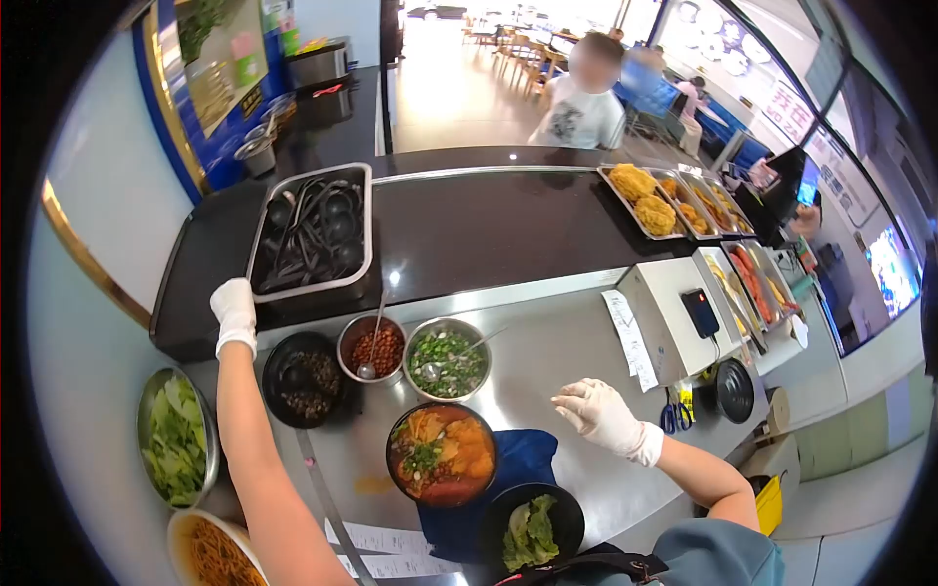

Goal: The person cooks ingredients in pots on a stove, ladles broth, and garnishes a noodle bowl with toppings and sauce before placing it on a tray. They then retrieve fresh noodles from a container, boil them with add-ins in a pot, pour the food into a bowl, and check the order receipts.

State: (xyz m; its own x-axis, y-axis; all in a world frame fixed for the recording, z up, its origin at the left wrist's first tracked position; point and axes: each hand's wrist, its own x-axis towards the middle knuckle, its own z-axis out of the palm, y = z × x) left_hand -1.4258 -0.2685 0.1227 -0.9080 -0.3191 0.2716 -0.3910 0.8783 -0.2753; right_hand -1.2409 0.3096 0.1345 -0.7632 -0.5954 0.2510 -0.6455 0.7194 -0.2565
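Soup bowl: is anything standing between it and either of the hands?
Left hand: yes, the black bowl of dark topping stands on the direct line to the soup bowl. Right hand: nothing visible stands in the way; only bare steel counter and the edge of the blue cloth lie between.

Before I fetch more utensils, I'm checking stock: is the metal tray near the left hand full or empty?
Well filled, not empty: black utensils overlap across the metal tray, covering nearly all its floor.
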